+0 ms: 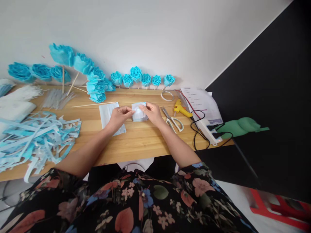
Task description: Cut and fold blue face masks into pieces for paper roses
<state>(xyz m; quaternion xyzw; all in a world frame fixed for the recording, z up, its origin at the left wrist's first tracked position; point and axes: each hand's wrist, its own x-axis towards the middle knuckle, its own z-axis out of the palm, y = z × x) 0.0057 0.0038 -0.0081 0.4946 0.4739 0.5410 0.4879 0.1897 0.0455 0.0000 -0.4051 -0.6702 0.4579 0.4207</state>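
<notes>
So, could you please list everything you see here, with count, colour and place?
folded paper: one, pale blue, table centre, held
sheet: one, pale blue, left of folded paper
flowers: many, blue, along the wall
strips: a pile, blue and white, table left
scissors: one, white handles, right of folded paper
glue gun: one, yellow, behind scissors
tape: one roll, white, near wall
power strip: one, white, table right edge
table: one, wood
left hand: pinches folded paper
right hand: pinches folded paper
</notes>
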